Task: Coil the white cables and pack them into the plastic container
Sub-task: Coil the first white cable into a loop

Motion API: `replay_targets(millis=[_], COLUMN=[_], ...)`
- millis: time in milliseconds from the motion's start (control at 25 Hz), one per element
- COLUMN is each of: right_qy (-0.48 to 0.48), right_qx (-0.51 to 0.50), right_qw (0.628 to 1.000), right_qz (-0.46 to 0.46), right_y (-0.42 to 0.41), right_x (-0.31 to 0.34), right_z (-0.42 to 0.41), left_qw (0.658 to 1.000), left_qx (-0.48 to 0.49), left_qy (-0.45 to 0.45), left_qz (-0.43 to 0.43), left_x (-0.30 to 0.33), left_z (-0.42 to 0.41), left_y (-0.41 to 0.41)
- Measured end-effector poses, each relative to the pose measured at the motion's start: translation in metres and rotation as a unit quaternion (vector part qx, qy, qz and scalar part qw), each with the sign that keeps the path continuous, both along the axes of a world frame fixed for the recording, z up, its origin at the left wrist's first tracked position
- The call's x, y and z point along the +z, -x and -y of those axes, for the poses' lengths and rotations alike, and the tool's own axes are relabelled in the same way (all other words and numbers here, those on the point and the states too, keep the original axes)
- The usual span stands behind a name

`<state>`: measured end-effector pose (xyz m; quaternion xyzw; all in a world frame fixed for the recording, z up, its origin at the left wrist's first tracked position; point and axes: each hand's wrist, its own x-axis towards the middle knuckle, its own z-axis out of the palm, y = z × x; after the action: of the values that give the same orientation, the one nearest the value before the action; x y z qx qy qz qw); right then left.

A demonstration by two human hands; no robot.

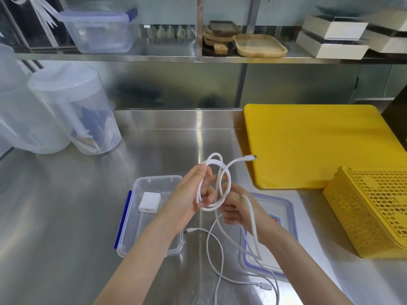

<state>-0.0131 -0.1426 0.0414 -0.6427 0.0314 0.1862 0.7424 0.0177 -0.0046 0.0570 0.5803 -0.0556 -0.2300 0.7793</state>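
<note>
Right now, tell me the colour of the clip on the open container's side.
Blue clip on the clear container, seen in the head view.

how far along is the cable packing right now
Early. Done: the plastic container is open, its lid beside it, with only a white charger block inside. In hand: the left hand and right hand are looping one white cable. Left: the loose cable on the counter, then packing both.

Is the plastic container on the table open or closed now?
Open. The plastic container has no lid on; its lid lies flat on the table to its right, and a white charger sits inside.
</note>
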Motion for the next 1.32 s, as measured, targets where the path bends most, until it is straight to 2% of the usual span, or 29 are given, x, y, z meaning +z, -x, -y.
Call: replay_targets(millis=[80,200,320,400,440,480,520,560,680,760,840,960,1000,1080,1120,1160,1240,1320], right_qy=[0.051,0.072,0.142,0.283,0.391,0.478,0.513,0.495,0.285,0.202,0.192,0.220,0.181,0.030,-0.024,-0.036,0.015,0.112], right_qx=[0.039,0.101,0.194,0.247,0.268,0.266,0.235,0.186,0.034,-0.031,-0.074,-0.086,-0.099,-0.156,-0.188,-0.219,-0.272,-0.321], right_qw=[0.998,0.992,0.968,0.924,0.877,0.833,0.818,0.834,0.933,0.953,0.951,0.941,0.950,0.968,0.967,0.961,0.948,0.926], right_qz=[0.016,0.025,0.075,0.074,0.077,0.087,0.114,0.157,0.216,0.225,0.231,0.242,0.233,0.192,0.172,0.164,0.163,0.162], right_y=[-0.002,-0.004,-0.001,-0.001,-0.001,-0.003,-0.005,-0.006,-0.013,-0.016,-0.018,-0.019,-0.019,-0.021,-0.023,-0.025,-0.027,-0.029], right_x=[-0.003,-0.006,-0.001,0.001,0.003,0.003,0.005,0.007,0.019,0.021,0.021,0.024,0.028,0.038,0.043,0.046,0.049,0.044], right_z=[0.001,0.006,0.015,0.028,0.035,0.041,0.044,0.042,0.018,0.000,-0.010,-0.011,-0.009,0.001,0.011,0.024,0.048,0.068], left_qw=[1.000,0.999,0.999,0.999,0.998,0.998,0.997,0.996,0.992,0.992,0.993,0.994,0.995,0.995,0.994,0.993,0.987,0.977], left_qx=[-0.013,-0.003,0.021,0.047,0.057,0.063,0.066,0.066,0.052,0.037,0.020,0.008,0.013,0.032,0.039,0.043,0.050,0.076], left_qy=[-0.022,-0.036,-0.032,-0.017,-0.016,-0.024,-0.041,-0.063,-0.116,-0.119,-0.115,-0.105,-0.102,-0.098,-0.098,-0.107,-0.155,-0.198], left_qz=[0.005,0.014,0.008,-0.008,-0.013,-0.013,-0.008,0.000,0.020,0.016,0.017,0.016,0.012,-0.009,-0.020,-0.024,-0.012,0.006], left_x=[-0.001,-0.004,-0.007,-0.008,-0.008,-0.008,-0.009,-0.010,-0.014,-0.015,-0.014,-0.013,-0.012,-0.010,-0.009,-0.008,-0.007,-0.007], left_z=[-0.002,-0.005,-0.010,-0.016,-0.019,-0.021,-0.022,-0.021,-0.013,-0.008,-0.007,-0.008,-0.010,-0.015,-0.020,-0.025,-0.034,-0.041], left_y=[0.000,-0.002,-0.004,-0.006,-0.007,-0.008,-0.008,-0.008,-0.007,-0.006,-0.007,-0.008,-0.008,-0.012,-0.014,-0.017,-0.023,-0.027])
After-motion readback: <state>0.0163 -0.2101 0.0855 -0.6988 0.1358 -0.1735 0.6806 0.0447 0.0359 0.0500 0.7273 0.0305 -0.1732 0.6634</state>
